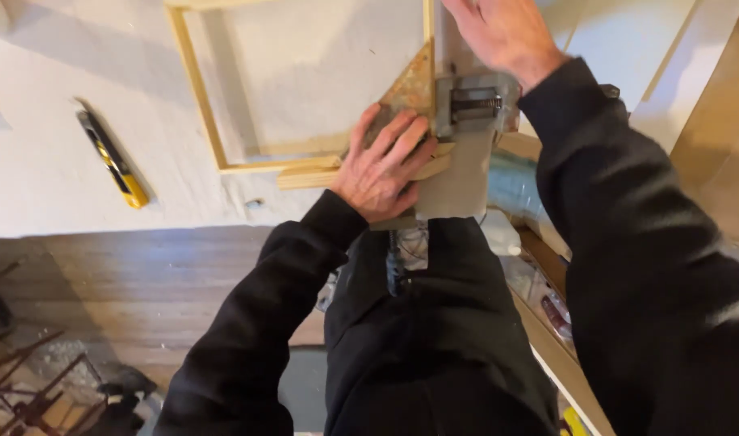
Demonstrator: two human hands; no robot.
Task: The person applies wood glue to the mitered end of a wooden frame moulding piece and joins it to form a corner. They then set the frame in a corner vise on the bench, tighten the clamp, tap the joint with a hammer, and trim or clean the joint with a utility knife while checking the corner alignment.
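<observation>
Nearest to me, the left hand (383, 165) is spread flat, fingers fanned and pressing down on the rusty triangular square (406, 93) where it sits over the bottom right corner of the wooden frame (201, 105). No pinch there, just palm weight, and a loose strip of wood (309, 176) pokes out from under it toward 9 o'clock.

Just past it at about 2 o'clock is the metal clamp (476, 105), screw showing, biting the corner next to a grey board (464, 182). The right hand (502, 28) is further out at 1 o'clock, laid open over the upright rail at the top edge of the shot. I can't tell if its fingers are hooked round anything, as they're cut off.

My worry: that left grip is only friction. If the hand shifts or eases, I reckon the square could skate and the corner go out of true, and the loose strip could slide with it. Fingertips are also right beside the clamp.

Way out at 10 o'clock a yellow utility knife (111, 157) lies on the white counter (46, 169), well apart from both hands.
</observation>
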